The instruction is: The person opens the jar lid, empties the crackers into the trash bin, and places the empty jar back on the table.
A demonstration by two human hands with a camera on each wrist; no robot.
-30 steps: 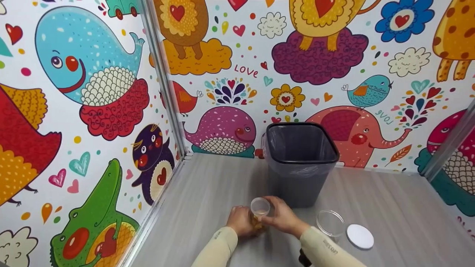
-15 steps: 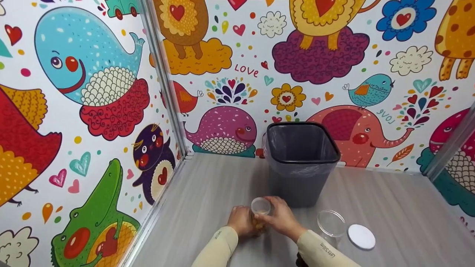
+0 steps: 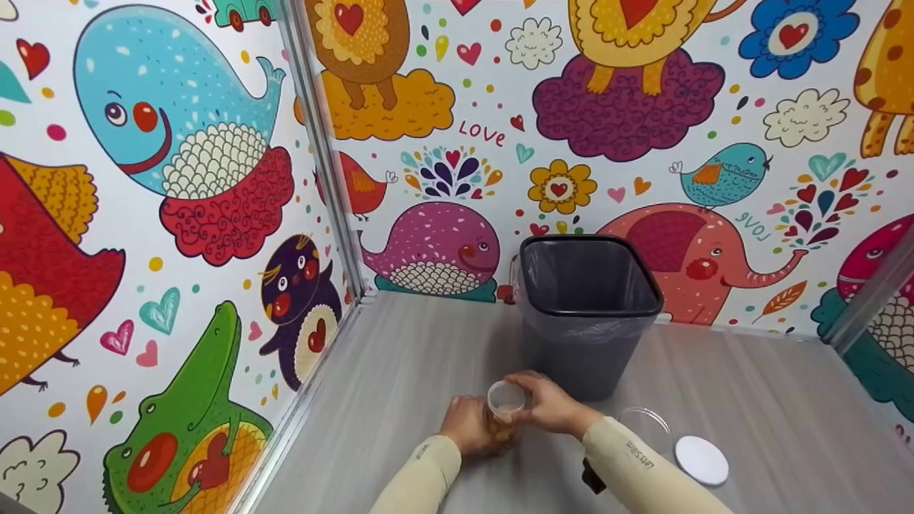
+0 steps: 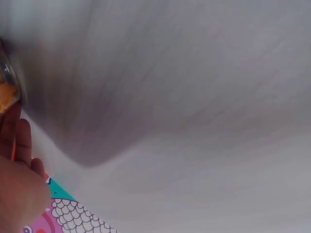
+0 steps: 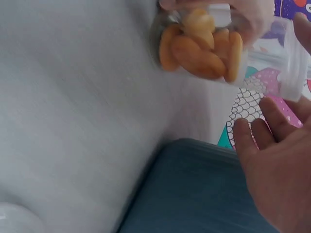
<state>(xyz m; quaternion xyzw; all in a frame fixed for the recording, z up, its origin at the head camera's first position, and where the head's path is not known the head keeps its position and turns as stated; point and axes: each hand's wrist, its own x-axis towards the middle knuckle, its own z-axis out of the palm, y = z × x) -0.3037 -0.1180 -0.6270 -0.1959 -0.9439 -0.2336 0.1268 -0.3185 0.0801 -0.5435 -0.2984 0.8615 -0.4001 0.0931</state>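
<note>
A clear jar (image 3: pixel 502 428) stands on the table with several oval orange-brown pieces (image 5: pixel 199 51) in its lower part. My left hand (image 3: pixel 468 426) grips the jar's body from the left. At the top, my right hand (image 3: pixel 553 405) holds the wide translucent rim (image 5: pixel 292 60) between thumb and fingers. Whether that rim is a separate lid or cup, I cannot tell. The left wrist view catches only the jar's edge and part of my left hand (image 4: pixel 22 189).
A dark bin (image 3: pixel 589 335) with a clear liner stands just behind the hands. To the right, a second clear round container (image 3: pixel 660 428) is partly covered by my right forearm, beside a white round lid (image 3: pixel 701 460). Patterned walls (image 3: pixel 443 243) border the table.
The head view has shifted slightly. My right wrist has turned a little and its forearm now covers more of the second clear container. Both hands stay at the jar.
</note>
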